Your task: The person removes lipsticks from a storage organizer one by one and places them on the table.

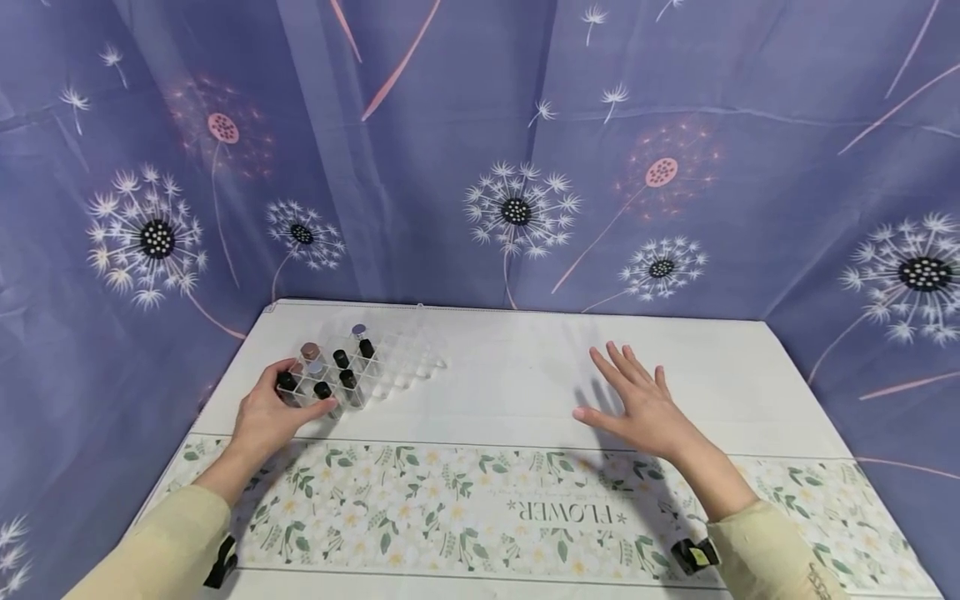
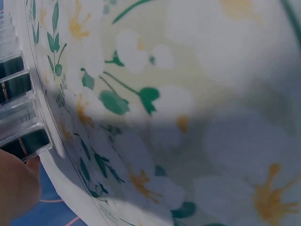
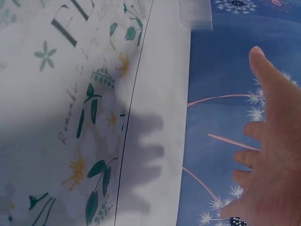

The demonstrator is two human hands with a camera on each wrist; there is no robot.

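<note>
My left hand (image 1: 268, 410) grips the left end of a clear plastic rack (image 1: 405, 363), thumb along the front side and fingers round the back corner. In the rack's left half stand several small tubes that look like lipsticks, including a black one (image 1: 347, 379), a pinkish-brown one (image 1: 311, 351) and a silver-topped one (image 1: 359, 331). The left wrist view shows dark tubes (image 2: 16, 75) with thin metallic bands through the clear wall. Well to the right, my right hand (image 1: 643, 410) is held above the white table, fingers spread, touching nothing.
A white table mat (image 1: 517, 375) covers the surface, with a printed flower band (image 1: 420, 508) along its nearer part. Purple dandelion curtains (image 1: 450, 150) hang behind and at both sides. A black wrist device (image 1: 693, 557) sits at the right sleeve.
</note>
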